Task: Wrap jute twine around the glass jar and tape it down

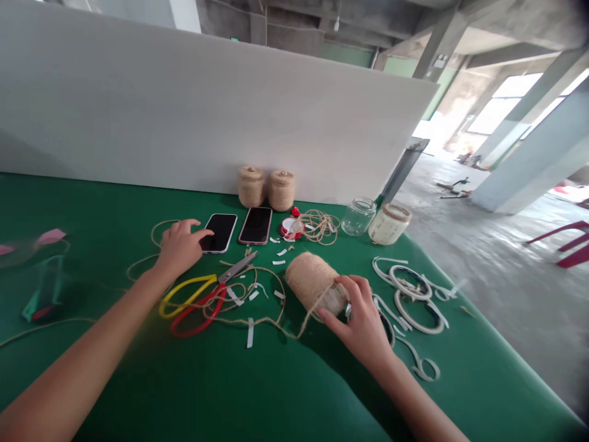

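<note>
My left hand reaches to the white-edged phone, its fingers apart and one fingertip over the screen; whether it touches I cannot tell. My right hand grips the bare glass end of a jar lying on its side. Twine covers most of that jar, and a loose strand runs from it leftward across the table. Between my hands lie scissors with one yellow and one red handle, their blades apart, with twine looped over the handles.
Behind stand two twine-wrapped jars beside a pink-edged phone. A clear jar and a cream-coated jar are at back right. Rolls of white tape lie right, near the edge of the green table. A white panel closes the back.
</note>
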A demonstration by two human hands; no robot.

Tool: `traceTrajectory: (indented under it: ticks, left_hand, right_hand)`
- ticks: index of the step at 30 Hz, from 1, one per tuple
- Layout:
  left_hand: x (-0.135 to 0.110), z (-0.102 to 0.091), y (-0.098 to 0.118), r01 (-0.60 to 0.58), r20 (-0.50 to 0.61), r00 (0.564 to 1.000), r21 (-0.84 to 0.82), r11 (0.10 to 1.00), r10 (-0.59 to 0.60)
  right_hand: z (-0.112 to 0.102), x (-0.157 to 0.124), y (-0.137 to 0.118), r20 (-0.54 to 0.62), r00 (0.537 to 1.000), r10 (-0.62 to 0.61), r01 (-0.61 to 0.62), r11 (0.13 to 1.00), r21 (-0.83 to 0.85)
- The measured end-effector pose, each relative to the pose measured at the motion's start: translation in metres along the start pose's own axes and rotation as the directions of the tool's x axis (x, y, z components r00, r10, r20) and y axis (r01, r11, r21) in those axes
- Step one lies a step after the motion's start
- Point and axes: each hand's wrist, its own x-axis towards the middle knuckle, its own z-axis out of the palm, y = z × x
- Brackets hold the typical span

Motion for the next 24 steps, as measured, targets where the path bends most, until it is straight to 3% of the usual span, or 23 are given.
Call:
traceTrajectory:
  ticks: [11, 24]
  left_hand:
    - [-0.006, -0.014, 0.005, -0.015, -0.010, 1.000, -0.010, 1.000, 0.015]
    - [-0.014, -0.012, 0.003, -0.023, -0.014, 1.000, -0.028, 0.999, 0.023]
  right_hand:
    - [0.001, 0.000, 0.000, -0.020, 1.000, -0.001, 0.001, 1.000, -0.002]
    - [0.001, 0.000, -0.001, -0.002, 1.000, 0.009, -0.009, 1.000, 0.007]
